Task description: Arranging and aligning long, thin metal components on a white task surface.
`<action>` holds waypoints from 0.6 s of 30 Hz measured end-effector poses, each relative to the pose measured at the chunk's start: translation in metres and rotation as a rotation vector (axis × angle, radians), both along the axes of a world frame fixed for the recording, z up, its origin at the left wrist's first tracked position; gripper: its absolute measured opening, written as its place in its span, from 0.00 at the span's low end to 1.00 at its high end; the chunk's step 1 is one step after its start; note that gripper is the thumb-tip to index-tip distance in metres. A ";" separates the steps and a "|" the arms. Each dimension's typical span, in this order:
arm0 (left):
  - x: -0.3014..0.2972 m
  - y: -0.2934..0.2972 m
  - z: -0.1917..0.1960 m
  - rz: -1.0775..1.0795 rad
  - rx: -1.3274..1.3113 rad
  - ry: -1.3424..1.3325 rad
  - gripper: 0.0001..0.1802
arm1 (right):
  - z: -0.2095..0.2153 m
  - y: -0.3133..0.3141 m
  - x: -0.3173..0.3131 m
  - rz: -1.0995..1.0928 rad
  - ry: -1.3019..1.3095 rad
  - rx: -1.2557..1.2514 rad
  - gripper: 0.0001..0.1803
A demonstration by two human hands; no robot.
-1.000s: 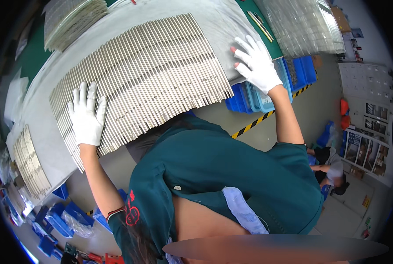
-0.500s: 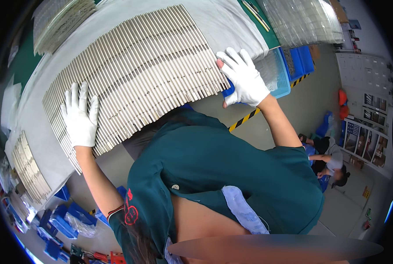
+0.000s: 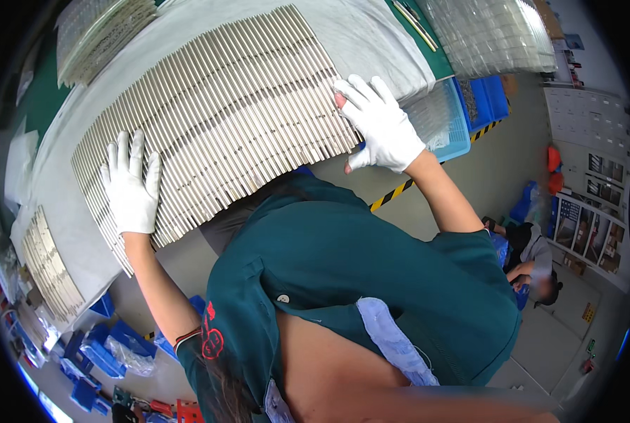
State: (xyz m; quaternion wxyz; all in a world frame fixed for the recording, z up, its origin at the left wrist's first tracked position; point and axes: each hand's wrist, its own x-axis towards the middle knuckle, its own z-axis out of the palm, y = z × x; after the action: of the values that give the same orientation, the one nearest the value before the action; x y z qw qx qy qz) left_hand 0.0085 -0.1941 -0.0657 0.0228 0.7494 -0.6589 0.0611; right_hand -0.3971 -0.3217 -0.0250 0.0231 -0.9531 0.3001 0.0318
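The white-gloved hands are held open with fingers extended, the left hand (image 3: 130, 194) laid flat over the rods (image 3: 223, 120) and the right hand (image 3: 387, 132) placed at the row's 2 o'clock end. Slim, straight and silvery, the rods are ranged side by side between 10 and 11 o'clock, each pointed from 11 to 5, the row's long axis run from 8 to 2. Beneath them the green desk (image 3: 440, 62) is covered by pale, creased cloth (image 3: 364, 42), and beyond, blue plastic bins (image 3: 102, 359) are seen at 8 o'clock on grey floor (image 3: 498, 158).
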 end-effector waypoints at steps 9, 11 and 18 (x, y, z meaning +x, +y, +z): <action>-0.002 -0.001 0.003 -0.001 -0.007 0.003 0.29 | 0.000 0.001 0.007 0.028 -0.157 0.029 0.56; -0.004 -0.001 0.003 0.004 -0.005 0.009 0.29 | 0.000 0.005 0.011 0.030 -0.115 0.081 0.60; -0.005 -0.001 0.006 0.008 0.013 -0.015 0.29 | -0.002 0.002 0.021 0.013 -0.113 0.062 0.60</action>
State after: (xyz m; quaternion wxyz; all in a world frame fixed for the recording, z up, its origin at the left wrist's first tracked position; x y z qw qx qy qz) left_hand 0.0035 -0.1953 -0.0600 0.0126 0.7516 -0.6565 0.0627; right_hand -0.3759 -0.3201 -0.0268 0.0693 -0.9542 0.2908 -0.0128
